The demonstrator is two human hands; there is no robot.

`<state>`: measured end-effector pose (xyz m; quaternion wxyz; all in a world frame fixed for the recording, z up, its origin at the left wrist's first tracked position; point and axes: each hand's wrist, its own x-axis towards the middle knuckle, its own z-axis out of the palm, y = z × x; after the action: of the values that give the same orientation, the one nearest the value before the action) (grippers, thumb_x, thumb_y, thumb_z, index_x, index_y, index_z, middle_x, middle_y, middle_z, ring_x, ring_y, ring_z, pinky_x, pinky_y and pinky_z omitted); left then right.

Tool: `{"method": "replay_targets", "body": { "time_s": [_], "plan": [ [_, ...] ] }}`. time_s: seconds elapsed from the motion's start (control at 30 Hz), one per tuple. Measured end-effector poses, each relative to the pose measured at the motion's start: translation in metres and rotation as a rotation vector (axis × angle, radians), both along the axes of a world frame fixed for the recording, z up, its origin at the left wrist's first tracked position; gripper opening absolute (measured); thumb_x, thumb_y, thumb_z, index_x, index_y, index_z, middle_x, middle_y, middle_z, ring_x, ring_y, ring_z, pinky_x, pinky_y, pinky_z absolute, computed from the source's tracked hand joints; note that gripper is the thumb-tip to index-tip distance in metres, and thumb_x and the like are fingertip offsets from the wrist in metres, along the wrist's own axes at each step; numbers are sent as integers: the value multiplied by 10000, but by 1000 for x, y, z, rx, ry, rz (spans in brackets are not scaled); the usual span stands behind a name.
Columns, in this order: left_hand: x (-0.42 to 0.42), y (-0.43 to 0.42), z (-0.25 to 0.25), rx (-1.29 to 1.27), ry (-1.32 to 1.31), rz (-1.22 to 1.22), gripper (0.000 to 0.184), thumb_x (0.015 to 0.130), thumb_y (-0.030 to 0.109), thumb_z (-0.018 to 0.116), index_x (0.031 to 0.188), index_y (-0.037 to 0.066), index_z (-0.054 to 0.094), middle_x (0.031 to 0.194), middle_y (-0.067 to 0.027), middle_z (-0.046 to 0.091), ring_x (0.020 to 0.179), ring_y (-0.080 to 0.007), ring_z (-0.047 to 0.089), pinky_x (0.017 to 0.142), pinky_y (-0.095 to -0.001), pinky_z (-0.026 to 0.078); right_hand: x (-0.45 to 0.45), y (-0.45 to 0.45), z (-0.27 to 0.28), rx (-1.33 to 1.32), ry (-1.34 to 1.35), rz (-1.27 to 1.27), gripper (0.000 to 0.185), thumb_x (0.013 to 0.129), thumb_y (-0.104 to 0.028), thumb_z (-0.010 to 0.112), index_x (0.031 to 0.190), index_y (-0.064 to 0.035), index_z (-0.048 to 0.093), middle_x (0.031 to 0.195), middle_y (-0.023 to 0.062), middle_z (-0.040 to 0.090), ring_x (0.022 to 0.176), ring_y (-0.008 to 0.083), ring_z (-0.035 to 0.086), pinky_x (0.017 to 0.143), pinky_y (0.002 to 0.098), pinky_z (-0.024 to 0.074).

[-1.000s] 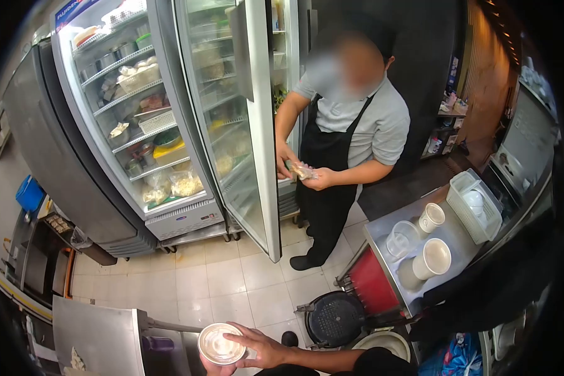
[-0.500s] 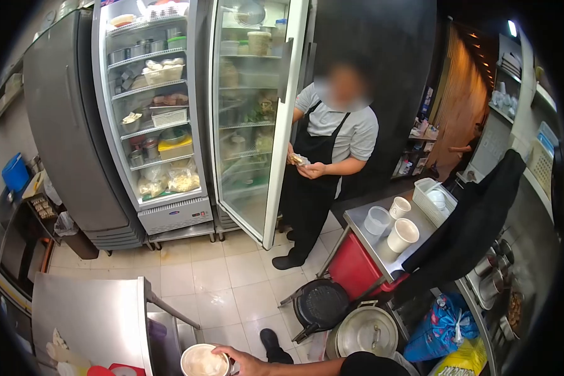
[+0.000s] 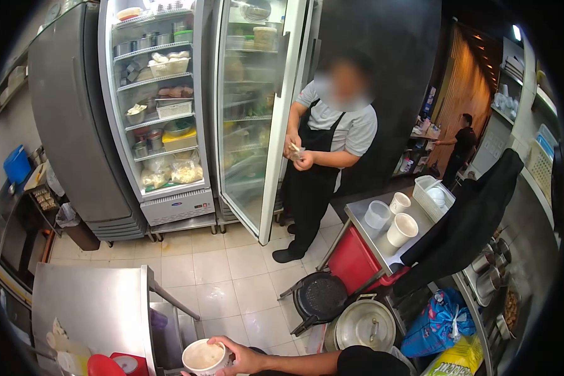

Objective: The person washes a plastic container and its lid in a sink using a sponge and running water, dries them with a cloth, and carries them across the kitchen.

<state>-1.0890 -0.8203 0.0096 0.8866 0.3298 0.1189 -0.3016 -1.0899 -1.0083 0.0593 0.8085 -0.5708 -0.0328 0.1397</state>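
Note:
At the bottom edge my right hand [image 3: 241, 358] is closed on the rim and side of a white paper cup [image 3: 205, 358]. The cup's mouth faces up, and something pale shows inside it. It sits beside the corner of the steel table [image 3: 94, 294], with the floor behind it. My left hand is out of the picture. On that table, below and left, are a red kitchen scale [image 3: 126, 362] and a round red lid-like thing [image 3: 104, 365].
A co-worker [image 3: 332, 135] handles a small item behind an open fridge door [image 3: 250, 125]. Cups [image 3: 402, 230] stand on a side table [image 3: 391, 255]. A black stool [image 3: 320, 296] and a large lidded pot [image 3: 366, 329] crowd the floor at right, near a blue bag [image 3: 435, 329].
My right hand and the paper cup have moved slightly up. The co-worker's hands have shifted lower and closer to the fridge door. Another person has come into fuller view far behind.

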Motion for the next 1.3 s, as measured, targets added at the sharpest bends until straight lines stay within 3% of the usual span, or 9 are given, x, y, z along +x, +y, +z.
{"method": "replay_targets", "body": {
  "time_s": [0.1,0.13,0.43,0.63,0.77,0.83,0.87,1.1,1.3],
  "plan": [
    [9,-2,-16,236,-122,-50,836,892,688,190,1447,64,213,1445,-140,328,1316,-316,336,1052,-497,302,14,-15,-27,-40,-98,-49,707,811,-377,705,1351,-98,344,1277,133,429,1170,240,443,981,355,373],
    [13,-2,-28,292,-203,-61,826,900,679,192,1452,65,196,1461,-135,300,1339,-312,291,1068,-506,249,19,-22,-28,-13,-135,-59,642,846,-361,669,1321,-94,330,1179,74,453,1088,160,443,932,301,385],
    [24,-7,-59,359,-181,-49,755,925,636,235,1421,68,264,1382,-78,410,1230,-253,410,900,-418,368,67,-54,-17,108,-111,94,614,880,-407,608,1317,-74,333,1080,58,486,995,127,468,861,272,406],
    [-6,12,-31,941,-338,-265,482,939,285,538,1299,-24,452,1196,-161,558,1051,-227,560,820,-342,487,106,-21,25,58,-211,320,702,820,-401,682,1324,-71,321,1164,73,475,1115,166,442,965,307,365],
    [-34,26,-27,861,-249,-92,534,917,301,570,1311,-36,440,1222,-162,556,1023,-240,578,822,-333,485,109,24,52,-171,-579,365,750,766,-295,754,1337,-64,327,1212,68,446,1158,165,409,984,304,351],
    [-41,44,-43,840,-327,-184,497,920,282,577,1283,-31,446,1205,-134,549,1093,-196,535,907,-341,462,101,52,61,34,-410,521,824,667,-253,829,1305,-33,355,1232,102,457,1138,192,456,976,348,387],
    [-47,57,-76,936,-568,-175,535,935,331,544,1305,-35,419,1214,-144,546,1094,-221,541,919,-337,456,105,68,60,-9,-616,506,858,613,-253,861,1281,-29,371,1223,118,470,1124,211,490,969,363,407],
    [-145,138,51,1102,-559,-95,617,892,416,579,1265,-63,470,1190,-191,584,1044,-262,582,878,-352,463,4,237,179,307,-682,748,1025,446,-362,934,1212,-14,348,1153,197,510,1082,298,547,932,396,472],
    [-259,207,42,1127,-388,46,648,887,439,581,1330,-6,419,1264,-207,523,1104,-283,550,895,-385,461,-40,398,231,262,-1248,769,861,608,-262,867,1247,-30,339,1209,138,449,1090,266,532,927,386,471]
  ]
}}
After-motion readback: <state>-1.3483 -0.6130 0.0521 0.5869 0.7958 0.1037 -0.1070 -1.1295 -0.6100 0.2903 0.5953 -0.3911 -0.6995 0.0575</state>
